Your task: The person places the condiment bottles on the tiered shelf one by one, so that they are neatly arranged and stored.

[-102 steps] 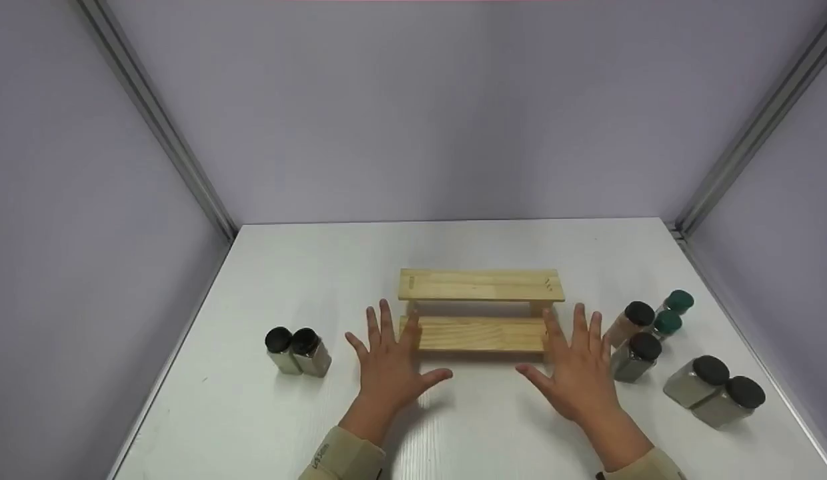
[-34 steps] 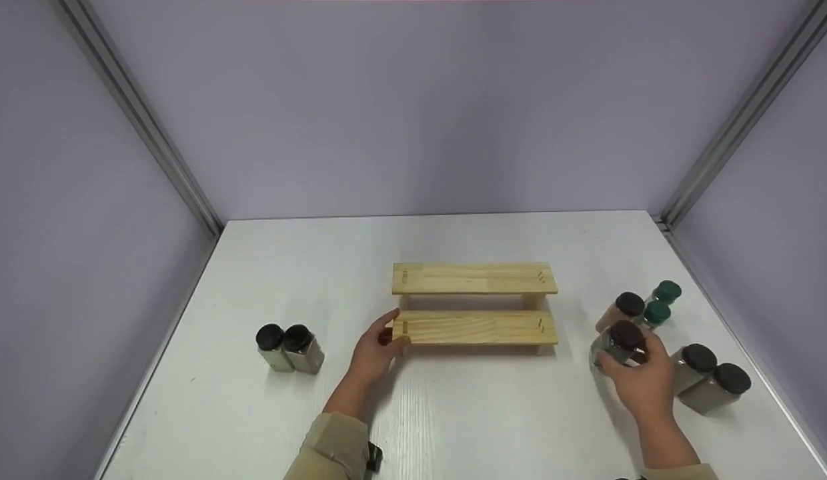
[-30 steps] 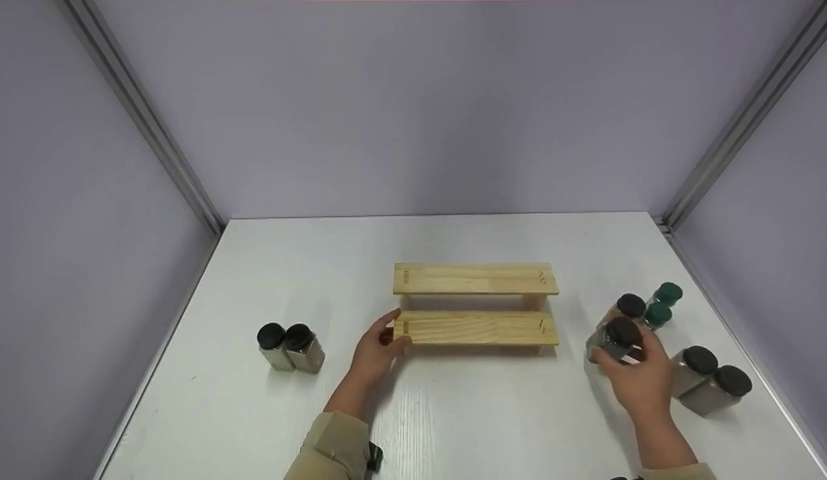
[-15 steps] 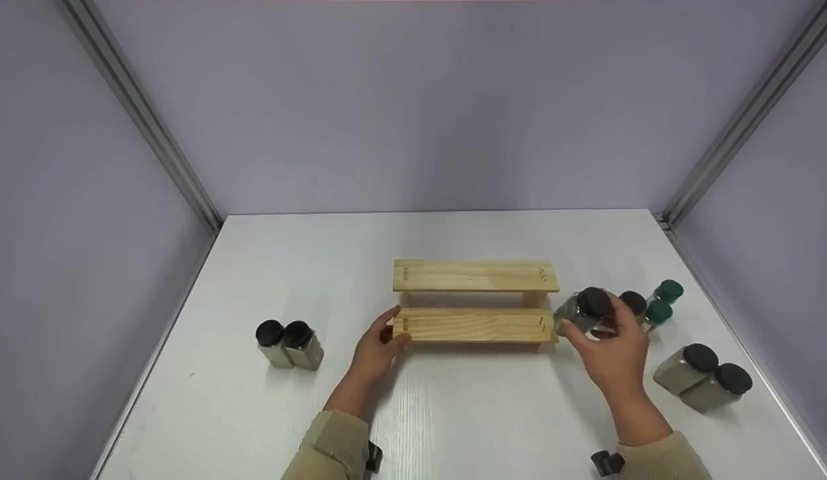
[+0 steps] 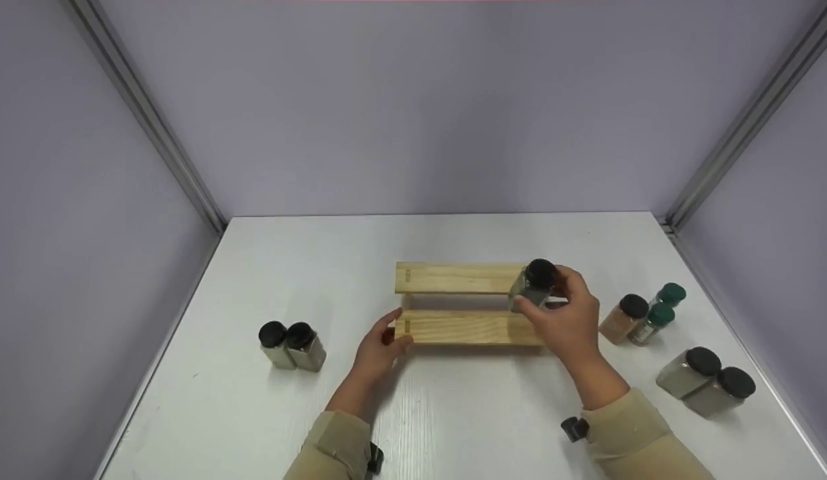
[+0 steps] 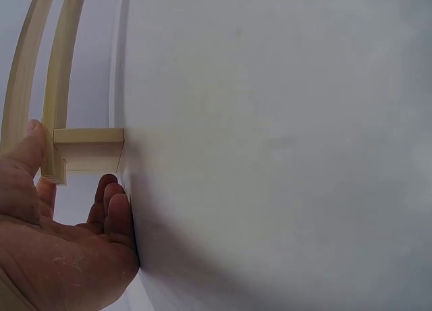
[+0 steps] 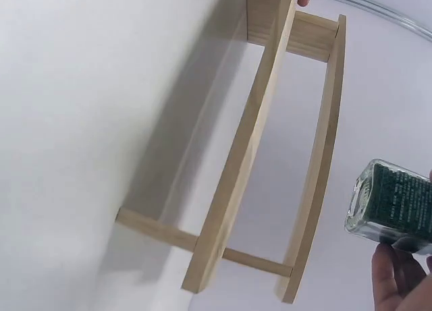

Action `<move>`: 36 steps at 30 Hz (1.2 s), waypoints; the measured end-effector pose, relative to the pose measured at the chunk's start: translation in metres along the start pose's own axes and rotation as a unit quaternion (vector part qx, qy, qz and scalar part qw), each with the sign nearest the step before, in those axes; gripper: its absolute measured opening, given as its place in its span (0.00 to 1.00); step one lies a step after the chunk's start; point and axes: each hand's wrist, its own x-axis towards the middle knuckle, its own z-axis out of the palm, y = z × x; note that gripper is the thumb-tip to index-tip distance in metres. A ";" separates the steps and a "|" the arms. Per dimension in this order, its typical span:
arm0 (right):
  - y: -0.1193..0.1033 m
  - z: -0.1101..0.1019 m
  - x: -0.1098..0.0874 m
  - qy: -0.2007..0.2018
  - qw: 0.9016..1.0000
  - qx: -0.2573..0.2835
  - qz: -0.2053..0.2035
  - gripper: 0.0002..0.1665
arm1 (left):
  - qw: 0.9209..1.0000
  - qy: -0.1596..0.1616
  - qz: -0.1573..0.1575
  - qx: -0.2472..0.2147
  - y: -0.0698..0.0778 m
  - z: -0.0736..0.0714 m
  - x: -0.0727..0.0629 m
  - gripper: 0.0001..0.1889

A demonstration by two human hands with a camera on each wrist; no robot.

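A two-tier wooden rack [image 5: 463,327] stands mid-table. My left hand [image 5: 373,350] holds the left end of its lower plank; in the left wrist view the thumb lies against the plank [image 6: 59,81] and the other fingers curl near its end support [image 6: 88,149]. My right hand [image 5: 570,323] grips a square glass spice jar [image 5: 530,290] with a black lid, over the right part of the rack and in front of the upper plank. In the right wrist view the jar [image 7: 398,203] has a dark green label and hangs clear of the planks.
Two black-lidded jars [image 5: 293,347] stand at left. On the right are an orange-brown jar [image 5: 620,323], two green-capped bottles [image 5: 647,330] and two more black-lidded jars [image 5: 707,383]. Grey walls [image 5: 413,107] enclose the white table [image 5: 453,413].
Both hands were spread open at first. The left then took hold of the rack and stays there. The right picked up a jar at right and carried it left, over the rack.
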 end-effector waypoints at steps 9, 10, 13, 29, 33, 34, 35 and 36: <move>-0.022 0.034 0.014 -0.056 0.998 0.025 0.007 0.38 | 1.000 -0.003 -0.012 -0.002 0.000 0.000 0.000 0.35; -0.024 0.037 0.015 -0.061 0.998 0.025 0.009 0.38 | 1.000 -0.003 -0.011 -0.002 0.000 -0.001 0.000 0.35; -0.029 0.050 0.018 -0.070 0.997 0.026 0.011 0.38 | 1.000 -0.002 -0.007 -0.003 -0.001 -0.002 -0.001 0.35; -0.060 0.114 0.036 -0.125 0.991 0.017 0.051 0.37 | 1.000 0.008 -0.023 0.006 -0.002 -0.001 -0.003 0.34; -0.064 0.126 0.039 -0.131 0.990 0.000 0.059 0.38 | 1.000 0.010 -0.022 0.004 -0.001 0.001 -0.003 0.34; -0.064 0.128 0.040 -0.132 0.989 -0.003 0.061 0.38 | 1.000 0.010 -0.019 0.004 0.000 0.001 -0.002 0.34; -0.065 0.131 0.040 -0.133 0.989 -0.006 0.063 0.38 | 1.000 0.010 -0.015 0.004 0.000 0.002 -0.002 0.34; -0.065 0.133 0.041 -0.134 0.989 -0.009 0.066 0.38 | 1.000 0.010 -0.010 0.005 0.001 0.002 -0.002 0.34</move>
